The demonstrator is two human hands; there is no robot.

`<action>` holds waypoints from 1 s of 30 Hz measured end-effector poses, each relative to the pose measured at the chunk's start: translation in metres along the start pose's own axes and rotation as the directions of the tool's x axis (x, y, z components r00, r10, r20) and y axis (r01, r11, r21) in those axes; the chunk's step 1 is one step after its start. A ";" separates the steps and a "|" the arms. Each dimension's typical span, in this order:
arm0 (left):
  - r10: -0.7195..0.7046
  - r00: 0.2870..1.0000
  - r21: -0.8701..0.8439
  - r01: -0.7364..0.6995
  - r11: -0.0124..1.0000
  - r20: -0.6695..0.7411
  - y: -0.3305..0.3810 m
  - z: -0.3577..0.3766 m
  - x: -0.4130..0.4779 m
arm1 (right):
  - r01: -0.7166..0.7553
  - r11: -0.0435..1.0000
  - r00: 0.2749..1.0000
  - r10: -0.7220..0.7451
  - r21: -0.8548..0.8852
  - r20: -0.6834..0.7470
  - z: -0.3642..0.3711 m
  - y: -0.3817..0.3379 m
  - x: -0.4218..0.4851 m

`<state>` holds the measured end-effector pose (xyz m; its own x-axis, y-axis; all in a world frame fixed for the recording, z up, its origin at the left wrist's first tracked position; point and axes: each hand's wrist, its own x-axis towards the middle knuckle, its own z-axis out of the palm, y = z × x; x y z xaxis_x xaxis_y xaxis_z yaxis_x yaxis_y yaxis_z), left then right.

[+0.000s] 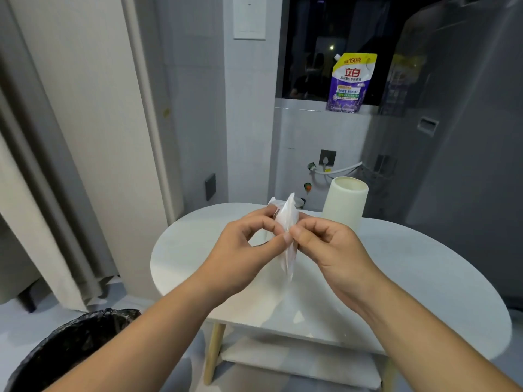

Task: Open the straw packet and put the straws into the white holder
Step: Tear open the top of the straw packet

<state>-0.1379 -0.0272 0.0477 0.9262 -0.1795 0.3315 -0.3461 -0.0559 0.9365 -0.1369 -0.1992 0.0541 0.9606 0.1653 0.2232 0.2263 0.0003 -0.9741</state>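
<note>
both hands hold a thin translucent white straw packet (287, 236) upright above the oval white table (410, 278), clear of its top. the left hand (246, 250) pinches the packet's left edge between thumb and forefinger, its other fingers curled behind the plastic. the right hand (331, 244) pinches the right edge just opposite, thumb tip almost touching the left thumb. the packet looks closed and its contents are too blurred to make out. the white holder (345, 206), a tall open-topped cylinder, stands on the far side of the table, just beyond the right hand. a purple and yellow detergent pouch (351, 83) sits on the ledge by the dark window, and a bin lined with a black bag (70, 346) stands on the floor at lower left
</note>
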 end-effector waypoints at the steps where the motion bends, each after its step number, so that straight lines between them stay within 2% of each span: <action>1: -0.001 1.000 0.017 0.001 1.000 -0.004 -0.001 0.001 0.000 | 0.007 0.999 1.000 -0.008 -0.036 -0.010 0.000 0.000 0.000; 7: 0.014 0.999 0.147 -0.008 0.989 -0.041 0.000 0.006 -0.004 | 0.017 0.991 0.998 -0.025 -0.136 -0.057 0.001 0.000 -0.003; 15: 0.058 0.990 0.183 -0.033 0.983 -0.129 0.004 0.017 -0.009 | 0.066 0.979 0.990 -0.088 -0.195 -0.107 0.007 0.003 -0.001; 25: 0.062 0.988 0.265 -0.023 0.964 -0.139 0.009 0.016 -0.008 | 0.088 0.961 0.981 -0.129 -0.263 -0.145 0.010 0.003 -0.001; 30: -0.004 0.982 0.197 0.042 0.979 -0.187 0.003 0.003 -0.004 | 0.020 0.962 0.977 -0.077 -0.274 -0.198 0.004 -0.003 -0.002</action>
<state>-0.1429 -0.0291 0.0486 0.9394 0.0073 0.3429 -0.3297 -0.2562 0.9087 -0.1400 -0.1958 0.0565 0.9531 -0.0342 0.3007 0.2813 -0.2662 -0.9220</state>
